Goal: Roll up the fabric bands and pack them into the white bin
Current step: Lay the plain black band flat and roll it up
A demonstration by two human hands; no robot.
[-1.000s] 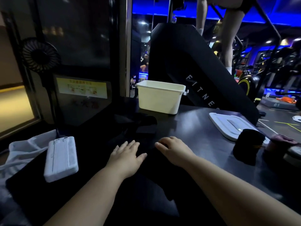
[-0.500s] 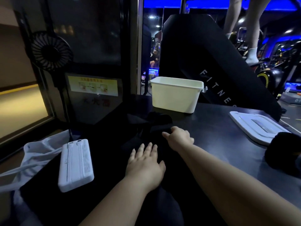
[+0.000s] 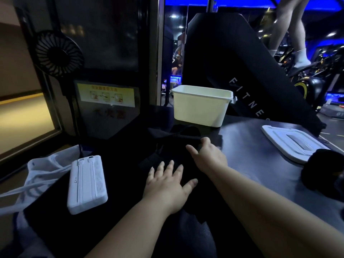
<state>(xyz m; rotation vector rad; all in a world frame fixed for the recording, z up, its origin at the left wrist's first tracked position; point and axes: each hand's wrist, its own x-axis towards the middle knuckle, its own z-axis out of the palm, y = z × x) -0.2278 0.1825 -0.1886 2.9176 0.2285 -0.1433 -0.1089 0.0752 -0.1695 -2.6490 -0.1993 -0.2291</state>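
Note:
A black fabric band (image 3: 178, 140) lies stretched across the dark table, running from near me toward the white bin (image 3: 202, 107) at the back. My left hand (image 3: 168, 185) presses flat on the near part of the band, fingers spread. My right hand (image 3: 206, 155) grips the band's far part, fingers curled over its edge, just in front of the bin. The bin looks empty from this angle. A rolled black band (image 3: 323, 170) sits at the right edge.
The bin's white lid (image 3: 292, 142) lies flat at the right. A white power bank (image 3: 86, 184) rests at the left beside a white mesh bag (image 3: 42, 174). A black fan (image 3: 58, 53) stands at the back left. A black fitness machine (image 3: 242, 67) rises behind the bin.
My right hand has reached forward along the band and curled onto its far part. My left hand stays flat on the band's near part. The view has shifted left.

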